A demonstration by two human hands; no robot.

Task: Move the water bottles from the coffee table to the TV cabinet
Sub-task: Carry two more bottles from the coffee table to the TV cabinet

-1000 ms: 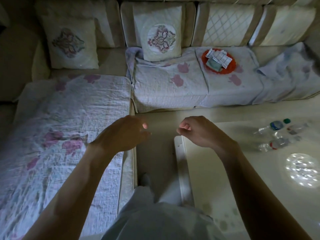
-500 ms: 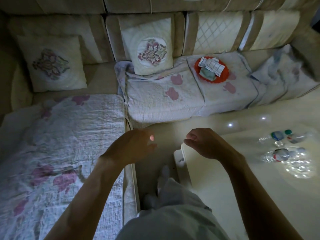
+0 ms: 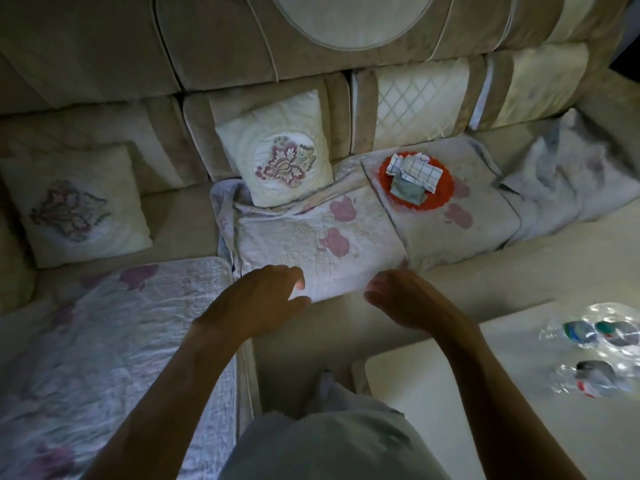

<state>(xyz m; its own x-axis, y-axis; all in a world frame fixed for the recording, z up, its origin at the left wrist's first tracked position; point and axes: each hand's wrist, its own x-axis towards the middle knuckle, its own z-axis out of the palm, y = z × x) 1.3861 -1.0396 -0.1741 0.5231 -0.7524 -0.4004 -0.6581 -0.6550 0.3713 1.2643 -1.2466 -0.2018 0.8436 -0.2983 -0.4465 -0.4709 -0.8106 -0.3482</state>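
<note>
In front of the sofa (image 3: pixel 104 81), the left hand (image 3: pixel 256 301) hangs loosely curled and empty; the right hand (image 3: pixel 405 303) beside it is equally slack. Neither carries anything, since the water bottles (image 3: pixel 585 332) sit at the tabletop's (image 3: pixel 450 393) far right, well apart, likely awaiting a reach.

Seen in dim indoor light, a person's forearms (image 3: pixel 194 393) are bare from the frame's lower edge to the wrists, as are the left hand (image 3: pixel 256 301) and right hand (image 3: pixel 407 301). A loose, pale grey-white garment (image 3: pixel 329 445), softly creased and faintly blotched darker, covers the lower body. The white tip (image 3: pixel 329 381) past its hem is too blurred to identify.
</note>
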